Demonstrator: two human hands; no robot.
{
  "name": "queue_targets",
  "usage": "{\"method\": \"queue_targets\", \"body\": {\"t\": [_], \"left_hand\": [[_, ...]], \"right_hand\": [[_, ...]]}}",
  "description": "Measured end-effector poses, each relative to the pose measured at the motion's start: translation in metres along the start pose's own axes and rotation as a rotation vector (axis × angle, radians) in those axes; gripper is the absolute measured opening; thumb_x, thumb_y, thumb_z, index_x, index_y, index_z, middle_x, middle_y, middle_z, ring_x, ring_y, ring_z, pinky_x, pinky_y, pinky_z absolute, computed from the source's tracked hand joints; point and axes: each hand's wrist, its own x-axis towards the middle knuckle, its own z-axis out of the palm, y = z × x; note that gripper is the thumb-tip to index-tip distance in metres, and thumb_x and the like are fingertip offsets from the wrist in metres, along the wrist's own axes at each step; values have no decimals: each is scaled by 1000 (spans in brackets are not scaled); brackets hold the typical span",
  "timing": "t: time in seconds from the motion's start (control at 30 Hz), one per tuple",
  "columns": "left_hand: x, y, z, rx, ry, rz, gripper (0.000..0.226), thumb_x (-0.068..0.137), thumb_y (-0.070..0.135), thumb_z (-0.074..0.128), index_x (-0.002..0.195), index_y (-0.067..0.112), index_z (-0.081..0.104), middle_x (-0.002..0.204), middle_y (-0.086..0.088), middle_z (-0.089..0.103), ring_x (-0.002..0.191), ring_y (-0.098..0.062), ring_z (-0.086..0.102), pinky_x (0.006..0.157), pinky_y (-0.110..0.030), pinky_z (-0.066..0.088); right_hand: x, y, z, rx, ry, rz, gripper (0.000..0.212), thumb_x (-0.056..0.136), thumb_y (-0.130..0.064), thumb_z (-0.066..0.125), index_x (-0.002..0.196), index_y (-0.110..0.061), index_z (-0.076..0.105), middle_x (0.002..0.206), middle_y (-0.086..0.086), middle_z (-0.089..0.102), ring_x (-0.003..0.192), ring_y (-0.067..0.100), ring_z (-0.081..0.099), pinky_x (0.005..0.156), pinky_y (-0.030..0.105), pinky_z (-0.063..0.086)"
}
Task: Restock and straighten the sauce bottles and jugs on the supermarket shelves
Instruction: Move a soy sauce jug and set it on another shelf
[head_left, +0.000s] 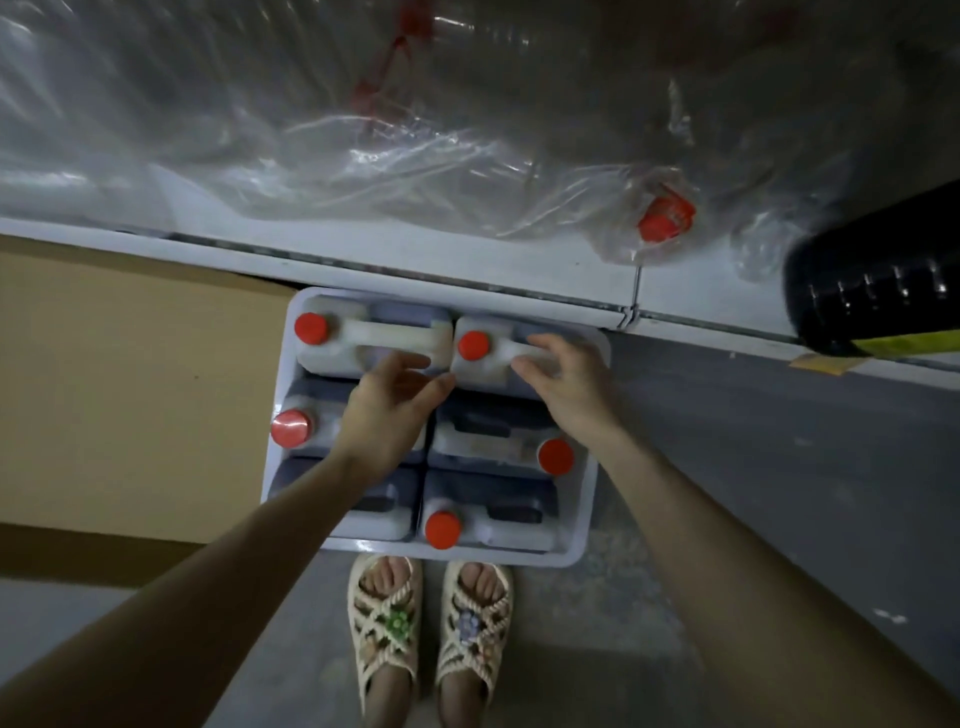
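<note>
A white crate (582, 530) on the floor holds several dark sauce jugs with red caps, seen from above. My left hand (387, 405) hovers with loosely curled fingers at the handle of the far left jug (363, 332). My right hand (566, 376) reaches over the handle of the far right jug (485, 345), fingers spread and relaxed; whether they touch the handle I cannot tell. Neither hand has closed round a handle. My left arm hides part of the near left jug (374, 499).
The white bottom shelf (415, 254) runs across ahead, covered with clear plastic wrap (363, 130) over red-capped bottles (665, 218). A dark bottle (878, 280) lies at the shelf's right. A brown cardboard box (130, 389) stands left of the crate. My sandalled feet (431, 634) stand below it.
</note>
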Motion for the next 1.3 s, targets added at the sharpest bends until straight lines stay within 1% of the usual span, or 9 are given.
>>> {"method": "queue_targets", "body": {"t": [0.1, 0.23, 0.37, 0.5, 0.67, 0.87, 1.03, 1.2, 1.3], "left_hand": [[7, -4, 6, 9, 22, -18, 31, 88, 30, 67, 114, 15, 59, 92, 8, 65, 91, -9, 63, 75, -16, 45], [4, -6, 7, 31, 36, -25, 33, 88, 32, 66, 115, 15, 59, 93, 8, 64, 87, -5, 60, 70, -13, 43], [-7, 1, 2, 53, 16, -7, 35, 88, 33, 66, 117, 15, 58, 94, 9, 64, 86, -1, 60, 69, -16, 45], [-20, 11, -8, 60, -5, -1, 40, 87, 35, 67, 121, 15, 57, 102, 2, 66, 89, -5, 62, 71, -16, 47], [-48, 42, -21, -27, -64, -6, 52, 79, 34, 75, 123, 18, 54, 108, -3, 65, 99, -13, 62, 77, -20, 48], [-96, 96, -48, -100, -182, 100, 79, 64, 20, 87, 129, 26, 44, 111, 9, 57, 102, -1, 60, 70, -13, 50], [-150, 156, -82, -35, -300, 284, 127, 38, 36, 96, 147, 23, 31, 136, 0, 47, 124, -16, 49, 94, -38, 53], [-225, 227, -123, 13, -259, 533, 114, 45, 35, 94, 141, 34, 32, 129, 16, 51, 112, 10, 52, 83, -19, 51], [-283, 279, -154, -51, -225, 607, 105, 50, 20, 93, 136, 32, 34, 122, 12, 56, 103, 8, 59, 75, -15, 51]], "right_hand": [[9, 7, 5, -146, -42, -51, 37, 91, -37, 63, 119, -13, 61, 114, 10, 61, 111, 29, 51, 95, 44, 42], [17, 8, 7, -110, -74, 3, 36, 86, -36, 70, 108, -8, 64, 98, 13, 66, 96, 27, 59, 78, 33, 43], [10, 8, 5, -100, -108, 13, 35, 86, -38, 70, 107, -9, 64, 97, 12, 66, 95, 27, 60, 76, 33, 43], [-7, -6, -14, -49, -85, -58, 23, 82, -38, 74, 84, -19, 60, 78, 4, 62, 78, 23, 61, 69, 36, 46], [-43, -42, -60, -11, -95, -65, 31, 79, -40, 76, 66, -25, 52, 61, -9, 51, 62, 11, 50, 62, 33, 41], [-102, -106, -123, 45, -101, -52, 25, 78, -38, 77, 71, -24, 58, 66, -10, 56, 63, 3, 50, 59, 23, 38], [-162, -173, -180, 98, -87, -112, 25, 75, -35, 79, 65, -23, 61, 64, -7, 57, 68, 11, 52, 66, 29, 39], [-239, -262, -250, 126, -94, -238, 40, 77, -34, 78, 88, 3, 69, 80, 15, 68, 74, 18, 58, 67, 30, 41], [-292, -327, -295, 133, -106, -342, 47, 76, -30, 80, 87, 13, 65, 74, 12, 58, 70, 19, 52, 65, 32, 36]]}}
